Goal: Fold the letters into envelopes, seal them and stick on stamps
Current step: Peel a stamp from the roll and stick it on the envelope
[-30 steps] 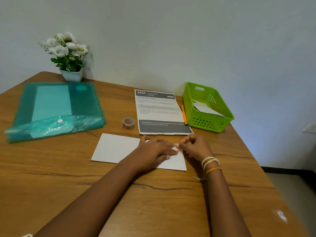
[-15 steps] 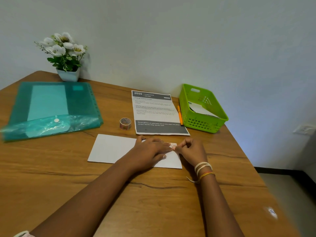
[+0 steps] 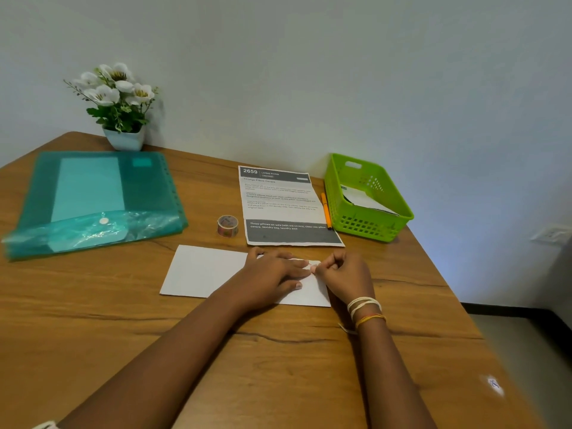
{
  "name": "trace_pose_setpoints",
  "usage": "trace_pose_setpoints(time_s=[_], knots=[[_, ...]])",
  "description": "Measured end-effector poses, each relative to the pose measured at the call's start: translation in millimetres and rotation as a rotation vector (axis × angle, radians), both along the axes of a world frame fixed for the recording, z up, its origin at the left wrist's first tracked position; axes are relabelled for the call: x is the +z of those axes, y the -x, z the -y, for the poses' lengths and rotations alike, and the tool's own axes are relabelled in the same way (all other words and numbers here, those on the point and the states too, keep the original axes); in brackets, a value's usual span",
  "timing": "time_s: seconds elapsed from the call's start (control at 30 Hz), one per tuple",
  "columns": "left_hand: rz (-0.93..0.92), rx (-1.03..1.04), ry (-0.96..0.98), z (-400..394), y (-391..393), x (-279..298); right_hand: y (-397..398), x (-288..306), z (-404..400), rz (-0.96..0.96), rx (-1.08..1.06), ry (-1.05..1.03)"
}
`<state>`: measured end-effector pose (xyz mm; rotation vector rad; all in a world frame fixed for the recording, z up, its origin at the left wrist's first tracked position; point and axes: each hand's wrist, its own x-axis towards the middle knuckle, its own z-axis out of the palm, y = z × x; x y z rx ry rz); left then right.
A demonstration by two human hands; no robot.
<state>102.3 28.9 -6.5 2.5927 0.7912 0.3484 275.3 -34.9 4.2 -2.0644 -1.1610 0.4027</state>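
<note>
A white envelope [image 3: 201, 270] lies flat on the wooden table [image 3: 278, 366] in front of me. My left hand [image 3: 272, 277] rests palm down on its right half, fingers spread and pressing it. My right hand [image 3: 343, 274] sits at the envelope's upper right corner, fingertips pinched on a small pinkish stamp [image 3: 311, 266] that touches the paper. A roll of patterned sticker tape [image 3: 227, 226] stands just beyond the envelope. A printed letter sheet [image 3: 284, 205] lies behind it.
A teal plastic folder [image 3: 93, 199] covers the far left of the table. A green basket [image 3: 368, 196] with papers inside stands at the far right, an orange pen [image 3: 325, 210] beside it. A white flower pot [image 3: 123, 137] is at the back wall.
Both hands stay on the envelope's right end with the fingertips working at the corner. The view has shifted slightly; nothing else on the table moved.
</note>
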Motion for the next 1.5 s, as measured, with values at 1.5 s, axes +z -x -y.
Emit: trace_pose_setpoints(time_s=[1.5], knots=[[0.114,0.388,0.077,27.2,-4.3,15.5,27.5,-8.3,51.6,0.187,-0.038,-0.077]])
